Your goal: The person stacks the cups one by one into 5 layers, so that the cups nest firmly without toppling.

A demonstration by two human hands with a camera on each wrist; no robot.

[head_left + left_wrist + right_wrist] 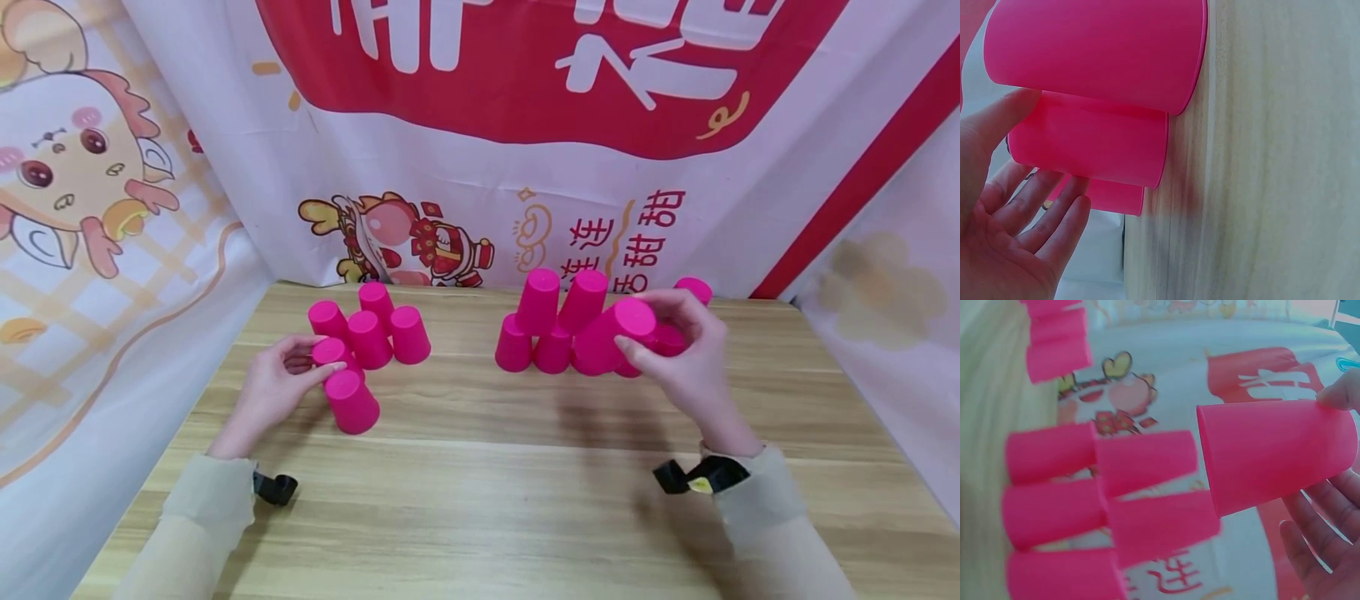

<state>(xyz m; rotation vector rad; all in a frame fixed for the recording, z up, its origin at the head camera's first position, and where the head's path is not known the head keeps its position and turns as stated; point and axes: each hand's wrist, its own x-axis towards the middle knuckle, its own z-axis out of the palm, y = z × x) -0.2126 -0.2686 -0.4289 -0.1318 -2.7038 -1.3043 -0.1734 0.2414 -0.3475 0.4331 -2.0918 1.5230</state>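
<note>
My left hand holds an upside-down pink cup on the table, thumb on one side and fingers on the other. Right in front of that cup stands another pink cup, also upside down. Behind them are several more pink cups in a cluster. On the right, my right hand grips a raised pink cup between thumb and fingers, its mouth downward. It hangs in front of a two-level row of upside-down cups, hiding part of it.
Beyond my right hand another pink cup shows, partly covered. The wooden table ends at a printed cloth backdrop. A patterned cloth hangs along the left side.
</note>
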